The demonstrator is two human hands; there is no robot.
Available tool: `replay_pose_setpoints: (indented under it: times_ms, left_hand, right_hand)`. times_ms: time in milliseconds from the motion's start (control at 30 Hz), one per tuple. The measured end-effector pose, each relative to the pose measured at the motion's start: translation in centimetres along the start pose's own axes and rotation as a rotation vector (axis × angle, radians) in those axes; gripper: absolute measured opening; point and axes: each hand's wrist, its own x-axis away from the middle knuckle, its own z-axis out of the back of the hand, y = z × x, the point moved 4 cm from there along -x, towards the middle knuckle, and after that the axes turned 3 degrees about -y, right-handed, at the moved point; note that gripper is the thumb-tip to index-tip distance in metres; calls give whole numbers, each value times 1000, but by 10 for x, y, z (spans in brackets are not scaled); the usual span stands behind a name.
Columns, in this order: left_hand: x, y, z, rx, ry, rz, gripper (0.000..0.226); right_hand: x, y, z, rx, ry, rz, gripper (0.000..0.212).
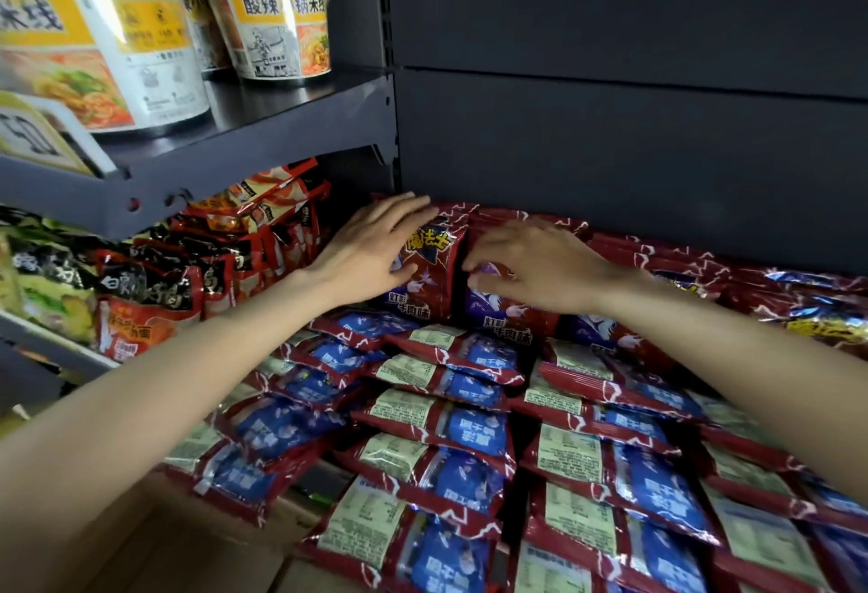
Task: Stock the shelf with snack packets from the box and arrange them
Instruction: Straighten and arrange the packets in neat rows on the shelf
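Note:
Red snack packets with blue and purple print stand upright in a row at the back of the dark shelf (610,146). My left hand (371,245) lies flat with straight fingers against the left side of the leftmost upright packet (430,268). My right hand (540,268) has its fingers curled over the top of the neighbouring upright packet (502,310). In front of them, several rows of the same packets (446,409) lie flat and overlapping, backs up. A cardboard box (197,545) shows at the bottom left.
An upper shelf (282,123) at left carries yellow-and-white noodle cups (277,15). Below it stand red, black and green noodle bags (155,282). More upright red packets (798,301) fill the right end. The dark back panel rises behind.

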Motion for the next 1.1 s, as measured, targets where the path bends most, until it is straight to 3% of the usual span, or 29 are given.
replay_pose_setpoints:
  times_ms: [100, 200, 300, 367, 467, 600, 667, 767, 900, 1000, 1100]
  left_hand:
    - [35, 9, 27, 85, 32, -93, 44]
    - [70, 8, 40, 238, -137, -128, 37]
    - [94, -2, 32, 330, -390, -37, 45]
    - [100, -9, 23, 336, -469, 46, 57]
    - [96, -14, 19, 313, -443, 90, 57]
    - [84, -15, 15, 181, -447, 23, 48]
    - [78, -13, 13, 76, -409, 10, 39]
    - [68, -5, 15, -30, -223, -11, 38]
    - [55, -3, 25, -22, 10, -62, 30]
    - [41, -6, 24, 14, 0, -21, 33]
    - [34, -2, 14, -65, -49, -57, 39]
  right_hand:
    - [29, -22, 5, -184, -226, 13, 46]
    - [42, -37, 0, -183, -347, 58, 56]
    - [39, -43, -12, -95, -376, 62, 54]
    - [33, -44, -20, -50, -381, 41, 49]
    - [26, -48, -25, -16, -344, 7, 46]
    - [24, -58, -24, 100, -309, 4, 49]
    - [21, -60, -21, 126, -298, -6, 38]
    - [13, -55, -12, 116, -199, -45, 11]
    - [5, -25, 0, 44, -115, -228, 30]
    - [7, 0, -4, -12, -117, -297, 34]
    - [12, 5, -14, 9, -219, -217, 65]
